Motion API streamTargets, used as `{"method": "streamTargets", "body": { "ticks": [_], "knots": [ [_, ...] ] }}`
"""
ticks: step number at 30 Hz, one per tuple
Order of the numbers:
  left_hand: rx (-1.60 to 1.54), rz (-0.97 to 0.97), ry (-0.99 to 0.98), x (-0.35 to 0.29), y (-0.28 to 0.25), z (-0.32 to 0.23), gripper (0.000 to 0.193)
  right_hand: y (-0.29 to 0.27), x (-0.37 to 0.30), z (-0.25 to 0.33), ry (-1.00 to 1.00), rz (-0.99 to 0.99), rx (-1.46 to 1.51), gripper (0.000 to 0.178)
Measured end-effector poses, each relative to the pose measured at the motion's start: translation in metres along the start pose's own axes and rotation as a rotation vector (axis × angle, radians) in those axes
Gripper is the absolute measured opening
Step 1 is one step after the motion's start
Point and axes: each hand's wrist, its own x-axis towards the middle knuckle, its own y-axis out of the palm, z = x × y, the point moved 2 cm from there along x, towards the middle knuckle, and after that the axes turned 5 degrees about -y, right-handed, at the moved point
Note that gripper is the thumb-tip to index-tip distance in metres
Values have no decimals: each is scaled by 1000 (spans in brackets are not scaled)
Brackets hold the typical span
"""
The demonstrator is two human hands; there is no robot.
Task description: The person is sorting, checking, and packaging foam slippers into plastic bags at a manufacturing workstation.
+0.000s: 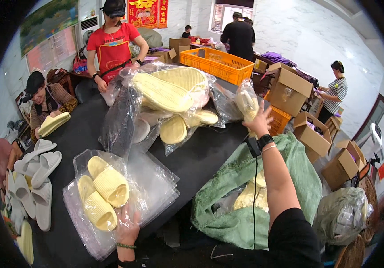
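Note:
My left hand [127,230] lies at the near edge of a clear plastic bag holding a pair of pale yellow slippers [107,190]. Its fingers are stretched out, partly blurred by the plastic. Under that bag is a stack of flat clear bags [152,178] on the black table [192,165]. My right hand [258,121] reaches forward over the table's right edge, fingers spread, against or just short of another bagged yellow pair [247,100]; contact is unclear. Below my right wrist is a small black device [253,146] with a hanging cable.
Bagged yellow slippers [169,94] pile up at the table's far side. Grey slippers [42,178] lie at left. A green woven sack [285,178] gapes open at right, with yellow slippers inside. Beyond are an orange crate [219,67], cardboard boxes [290,89] and several people.

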Motion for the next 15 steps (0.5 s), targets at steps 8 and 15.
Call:
{"method": "streamTargets", "body": {
  "ticks": [8,15],
  "knots": [
    [-10,84,-48,2,10,4,37,47,69,-96,-107,-249,153,76],
    [229,62,261,7,2,-4,34,-42,114,39,-518,-610,564,73]
  ]
}}
